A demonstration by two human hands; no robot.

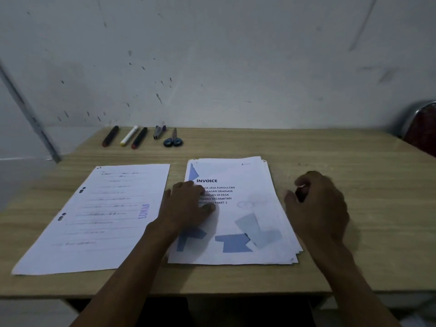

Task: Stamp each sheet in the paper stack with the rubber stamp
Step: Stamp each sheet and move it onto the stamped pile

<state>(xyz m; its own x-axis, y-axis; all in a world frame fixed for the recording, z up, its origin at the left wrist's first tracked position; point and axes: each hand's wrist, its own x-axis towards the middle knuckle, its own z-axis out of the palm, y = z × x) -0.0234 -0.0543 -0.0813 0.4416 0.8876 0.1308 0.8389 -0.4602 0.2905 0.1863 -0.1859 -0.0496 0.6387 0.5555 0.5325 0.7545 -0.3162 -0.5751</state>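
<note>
While the paper stack (238, 215) lies at the centre of the table (342, 161), its top sheet, headed INVOICE, is pressed flat along its left side by the left hand (188, 204), whose fingers are spread straight over the printed lines. To the right of the stack, just beside its edge, the right hand (318, 204) is curled round a small dark object that is taken to be the rubber stamp (300, 193); only a sliver of it is seen between thumb and fingers, so its face and orientation cannot be told. At the left of the frame a single sheet (94, 218) is laid apart, and a purple mark reading LUNAS is seen on its right side, so it is judged to be already stamped. No such mark can be made out on the invoice sheet, which is judged to be next. Several risks are foreseen from here. If the stamp were brought down tilted or turned, a partial or inverted print could be left. The stack's edges are fanned at the right, so sheets could be shifted or two lifted together once the left hand's pressure is released. Wet ink could also be smeared. Markers (128, 136) and scissors (173, 140) are kept well apart at the upper edge of the table.
</note>
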